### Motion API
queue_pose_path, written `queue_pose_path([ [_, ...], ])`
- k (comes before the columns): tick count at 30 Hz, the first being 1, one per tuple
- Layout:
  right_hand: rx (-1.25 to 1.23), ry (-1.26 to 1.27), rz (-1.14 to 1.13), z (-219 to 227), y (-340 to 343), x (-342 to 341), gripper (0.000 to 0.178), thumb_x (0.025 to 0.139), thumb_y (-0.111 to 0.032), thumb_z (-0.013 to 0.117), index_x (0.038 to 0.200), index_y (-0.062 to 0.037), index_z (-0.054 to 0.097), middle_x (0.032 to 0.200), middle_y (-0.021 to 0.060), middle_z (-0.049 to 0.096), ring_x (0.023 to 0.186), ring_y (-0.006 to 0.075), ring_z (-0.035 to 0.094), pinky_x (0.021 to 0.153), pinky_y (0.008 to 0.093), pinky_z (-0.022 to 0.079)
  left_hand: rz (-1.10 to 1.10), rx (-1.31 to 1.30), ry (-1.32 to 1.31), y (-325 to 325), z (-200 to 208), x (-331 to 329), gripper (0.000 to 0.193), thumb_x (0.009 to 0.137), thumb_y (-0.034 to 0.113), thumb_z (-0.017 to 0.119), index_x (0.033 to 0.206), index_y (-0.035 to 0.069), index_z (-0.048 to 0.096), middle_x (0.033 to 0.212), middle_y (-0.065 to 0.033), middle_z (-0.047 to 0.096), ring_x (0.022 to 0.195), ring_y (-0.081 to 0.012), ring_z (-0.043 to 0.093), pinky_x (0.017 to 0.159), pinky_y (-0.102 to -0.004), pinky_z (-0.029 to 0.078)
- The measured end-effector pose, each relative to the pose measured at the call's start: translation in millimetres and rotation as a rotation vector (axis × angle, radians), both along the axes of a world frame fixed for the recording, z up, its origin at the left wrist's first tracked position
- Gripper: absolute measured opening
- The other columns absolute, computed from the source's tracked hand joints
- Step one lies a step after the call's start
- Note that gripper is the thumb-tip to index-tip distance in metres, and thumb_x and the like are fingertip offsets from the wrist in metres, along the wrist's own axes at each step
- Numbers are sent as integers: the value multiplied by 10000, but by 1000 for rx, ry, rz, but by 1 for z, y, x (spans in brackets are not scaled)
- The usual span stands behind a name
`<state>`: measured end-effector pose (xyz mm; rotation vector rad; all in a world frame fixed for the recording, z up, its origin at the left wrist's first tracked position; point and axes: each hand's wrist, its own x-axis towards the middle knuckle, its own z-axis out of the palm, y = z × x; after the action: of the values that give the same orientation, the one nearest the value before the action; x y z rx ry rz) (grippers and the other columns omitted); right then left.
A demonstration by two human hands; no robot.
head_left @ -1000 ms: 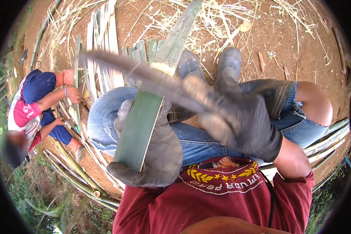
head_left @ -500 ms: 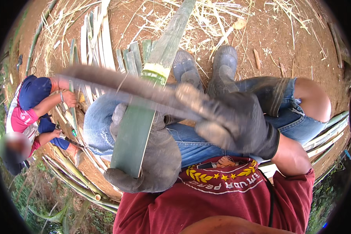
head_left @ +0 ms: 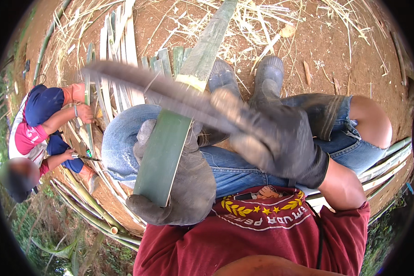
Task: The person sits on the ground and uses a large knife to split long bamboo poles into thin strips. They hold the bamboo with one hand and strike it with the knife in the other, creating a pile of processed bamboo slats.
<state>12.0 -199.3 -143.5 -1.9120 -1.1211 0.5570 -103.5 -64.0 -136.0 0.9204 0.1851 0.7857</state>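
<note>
A wide strip of split green bamboo (head_left: 163, 158) slants away from my lap, its near end in my left hand (head_left: 191, 193). That hand wears a dusty grey glove, with the thumb over the near end and the fingertips at the strip's left edge. My right hand (head_left: 287, 142), in a black glove with worn tan fingers, is closed round the handle of a machete (head_left: 156, 87). The long dark blade is blurred and crosses over the strip, just nearer than its pale, shaved node (head_left: 192, 82). Whether blade and bamboo touch, I cannot tell.
At the left a co-worker (head_left: 32, 131) sits bent over a narrow green strip. Split bamboo slats (head_left: 124, 50) lie beyond my knee, with pale shavings (head_left: 244, 32) on the dirt. My rubber boots (head_left: 267, 76) stand near the strip. Bamboo poles (head_left: 94, 204) lie lower left.
The machete's tip has swung slightly farther away from me, its blade still across the bamboo. Both hands keep their grips. The whole view has shifted a little.
</note>
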Motion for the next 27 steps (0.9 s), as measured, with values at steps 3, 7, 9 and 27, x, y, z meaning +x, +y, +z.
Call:
queue_pose_path([
  [3, -35, 155, -135, -11, -2, 4, 534, 879, -180, 636, 1387, -66, 520, 997, 157, 696, 675, 287, 645, 640, 376, 529, -25, -19, -14, 2, -8, 3, 810, 916, 530, 532, 1419, -78, 351, 1430, -259, 397, 1335, -382, 395, 1114, -503, 319],
  [7, 133, 20, 62, -1, -1, 5, 546, 879, -222, 644, 1391, -76, 520, 859, 131, 686, 607, 251, 617, 590, 371, 506, -3, -12, 5, 2, -4, 0, 804, 917, 528, 530, 1419, -75, 355, 1431, -257, 397, 1336, -380, 393, 1114, -504, 317],
  [9, 51, 18, 165, 8, -3, 9, 550, 879, -234, 654, 1390, -81, 522, 772, 119, 655, 584, 249, 609, 579, 365, 501, -14, -9, 11, 2, -4, 2, 802, 918, 528, 529, 1418, -74, 357, 1431, -255, 397, 1337, -379, 393, 1114, -504, 316],
  [27, -100, 571, -429, -25, -4, 15, 465, 939, -274, 632, 1319, -15, 564, 843, 98, 690, 675, 145, 634, 619, 305, 501, -17, 5, 35, 3, -6, -6, 778, 923, 521, 520, 1415, -64, 374, 1434, -242, 395, 1341, -369, 384, 1116, -505, 308],
])
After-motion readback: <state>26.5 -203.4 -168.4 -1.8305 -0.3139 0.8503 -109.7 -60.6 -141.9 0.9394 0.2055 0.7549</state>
